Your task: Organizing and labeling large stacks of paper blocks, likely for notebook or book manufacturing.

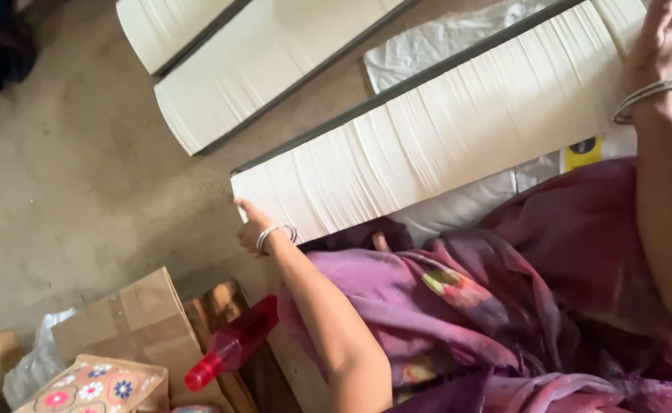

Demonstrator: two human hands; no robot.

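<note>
Head view: three paper stacks (443, 145), nearest gripped by both hands, left (253, 228), right (668, 42).

a long stack of cream paper sheets (443, 138) lies flat on the floor, running diagonally from lower left to upper right. its layered edges face up, a dark strip lines its far side, and its near-left corner is squared off.
</note>
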